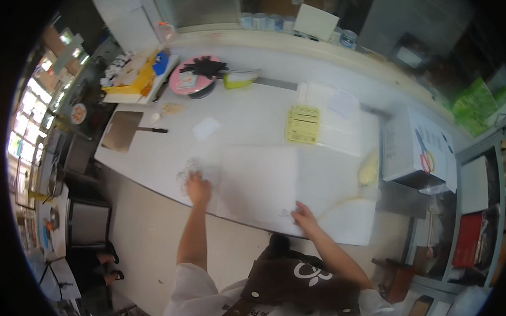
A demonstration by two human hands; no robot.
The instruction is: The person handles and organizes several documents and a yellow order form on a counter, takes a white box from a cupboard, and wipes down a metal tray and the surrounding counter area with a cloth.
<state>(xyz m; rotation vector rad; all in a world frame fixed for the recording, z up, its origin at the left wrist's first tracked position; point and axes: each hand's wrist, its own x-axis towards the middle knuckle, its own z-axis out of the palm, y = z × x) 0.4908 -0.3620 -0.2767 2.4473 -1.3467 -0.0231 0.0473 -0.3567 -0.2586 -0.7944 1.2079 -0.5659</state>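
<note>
A large white rectangular sheet (258, 183) with a small grey mark near its lower right corner lies flat before me on the white table (152, 156). My right hand (304, 216) is at that corner, its fingers closed on the sheet's edge. At the sheet's left, my left hand (198, 189) has its fingers curled into a crumpled piece of clear plastic film (187, 170), blurred in part. Whether the film is joined to the sheet I cannot tell. Yellow printed slips (303, 124) rest beyond the sheet, on a stack of white sheets (341, 130).
A knife (151, 130) lies by a metal plate (122, 131) at the left. Behind stand a pink round tray (184, 82) and a yellow tray (133, 78). At the right, a white box (411, 147) has red-handled scissors (426, 157) against it. Another person's legs (103, 263) show lower left.
</note>
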